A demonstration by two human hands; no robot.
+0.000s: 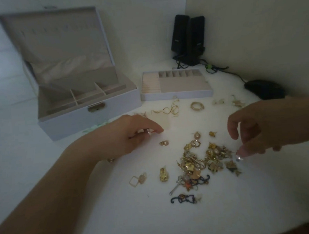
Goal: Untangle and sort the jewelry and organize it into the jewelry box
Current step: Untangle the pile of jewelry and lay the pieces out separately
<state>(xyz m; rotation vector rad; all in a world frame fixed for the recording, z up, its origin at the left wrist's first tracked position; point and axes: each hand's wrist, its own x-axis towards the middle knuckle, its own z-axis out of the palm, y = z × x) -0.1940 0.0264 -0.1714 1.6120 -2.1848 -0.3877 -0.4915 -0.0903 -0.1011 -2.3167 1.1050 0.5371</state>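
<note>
A tangled pile of gold jewelry (202, 160) lies on the white table (119, 217). My left hand (133, 135) hovers left of the pile and pinches a small silvery earring (148, 133) in its curled fingers. My right hand (261, 127) reaches over the pile's right edge and pinches a small silver stud (239, 158) at its fingertips. The white jewelry box (89, 109) stands open at the back left, its compartments bare. Its removable tray (177, 85) sits beside it on the right.
Loose pieces lie around the pile: a gold bangle (197, 106), gold hoop earrings (167, 110), a square earring (137, 179), black cat-shaped pieces (185, 198). Two black speakers (188, 38) with cables stand in the corner. A black mouse (264, 88) rests at the right wall.
</note>
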